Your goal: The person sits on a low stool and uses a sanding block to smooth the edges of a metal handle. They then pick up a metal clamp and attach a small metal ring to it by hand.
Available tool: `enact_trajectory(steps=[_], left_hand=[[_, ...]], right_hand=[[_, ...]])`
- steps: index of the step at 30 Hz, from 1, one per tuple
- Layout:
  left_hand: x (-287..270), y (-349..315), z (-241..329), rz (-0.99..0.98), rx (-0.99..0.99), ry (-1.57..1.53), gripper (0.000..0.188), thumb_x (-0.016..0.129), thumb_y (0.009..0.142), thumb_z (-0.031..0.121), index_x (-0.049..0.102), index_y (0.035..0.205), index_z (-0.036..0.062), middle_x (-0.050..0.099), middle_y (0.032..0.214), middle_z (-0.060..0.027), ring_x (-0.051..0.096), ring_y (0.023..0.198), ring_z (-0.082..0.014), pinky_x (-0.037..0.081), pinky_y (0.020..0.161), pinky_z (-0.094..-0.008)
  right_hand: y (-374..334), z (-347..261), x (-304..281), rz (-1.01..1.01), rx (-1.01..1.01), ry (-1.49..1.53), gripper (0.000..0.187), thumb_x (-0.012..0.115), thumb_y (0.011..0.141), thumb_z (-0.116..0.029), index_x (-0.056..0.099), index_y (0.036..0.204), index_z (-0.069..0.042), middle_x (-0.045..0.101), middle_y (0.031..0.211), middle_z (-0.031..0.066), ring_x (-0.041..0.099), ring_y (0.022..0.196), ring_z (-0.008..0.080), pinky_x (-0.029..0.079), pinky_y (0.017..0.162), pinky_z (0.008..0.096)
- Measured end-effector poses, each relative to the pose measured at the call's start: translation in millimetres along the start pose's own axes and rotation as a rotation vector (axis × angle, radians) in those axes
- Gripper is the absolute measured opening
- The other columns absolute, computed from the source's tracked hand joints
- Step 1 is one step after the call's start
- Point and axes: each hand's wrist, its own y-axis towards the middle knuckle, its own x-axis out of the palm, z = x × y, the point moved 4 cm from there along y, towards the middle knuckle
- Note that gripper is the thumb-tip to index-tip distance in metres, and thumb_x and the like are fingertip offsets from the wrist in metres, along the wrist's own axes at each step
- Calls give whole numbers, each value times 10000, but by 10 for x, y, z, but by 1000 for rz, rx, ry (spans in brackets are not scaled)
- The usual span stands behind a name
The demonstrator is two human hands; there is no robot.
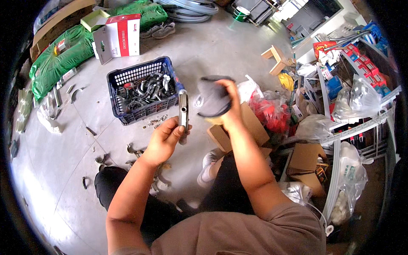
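Note:
In my left hand (163,140) is a narrow metal clamp piece (183,109), held upright between thumb and fingers, with a round hole in its face. My right hand (230,111) grips a dark grey curved piece with black rims (215,98); motion blurs it, and its exact kind does not show. The two pieces are apart. Just beyond my left hand stands a dark blue plastic crate (121,114), partly filled with curved metal clamp pieces (146,91). Several small metal bits (155,122) lie on the floor by the crate's near side.
Loose clamp halves (102,159) are scattered near my knees. An opened cardboard box (255,127) is beside my right forearm, next to red items in clear plastic (272,110). Crowded shelving (361,131) lines the right. Green wrapped bundles (63,59) and a white-and-red box (123,38) stand far left.

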Motion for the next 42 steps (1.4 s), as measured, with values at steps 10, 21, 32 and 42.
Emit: enact_trajectory(steps=[10,21,32,42], left_hand=[[82,-52,-99,3,174,587,177,497,796,-17,545,966,-1,576,838,-175,557,787,-313,445,704,-341],[8,-35,3,31,362,592,229,515,754,-88,550,963,0,578,895,-172,565,836,-321,446,745,-321],[72,-9,-24,48,313,894,222,499,722,-101,555,921,-19,584,819,-181,576,784,-321,449,694,-336],[-43,-47,-43,24,341,576,239,524,753,-89,558,970,4,583,909,-186,571,860,-332,449,769,-344]], right_hand=[[62,312,25,131,206,-496,301,529,659,-6,547,959,-10,613,823,166,605,775,264,451,697,318],[-1,214,-374,182,172,188,260,561,776,-70,512,1024,-11,546,964,36,519,893,133,418,788,254],[-158,533,227,136,379,154,313,638,696,-134,487,940,-10,571,880,116,537,852,198,421,772,318],[84,442,-271,313,521,569,368,616,759,-205,451,1055,-60,556,913,65,571,782,177,478,684,310]])
